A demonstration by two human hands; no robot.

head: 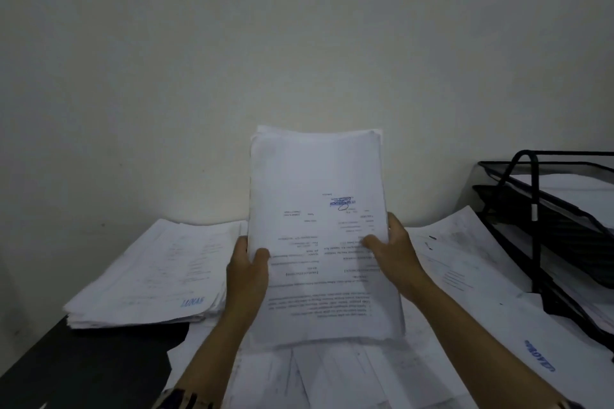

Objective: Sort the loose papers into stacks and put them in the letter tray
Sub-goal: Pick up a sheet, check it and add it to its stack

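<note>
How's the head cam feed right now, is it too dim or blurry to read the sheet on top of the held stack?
Head view: dim, flat light with a bluish cast; the held stack, gripped by the left hand and right hand, is soft, its print upside down and unreadable; wide-angle bending shows at the letter tray; no glare.

Both forearms raised, left hand gripping the paper stack at its left edge, thumb in front, right hand gripping its right edge
</note>
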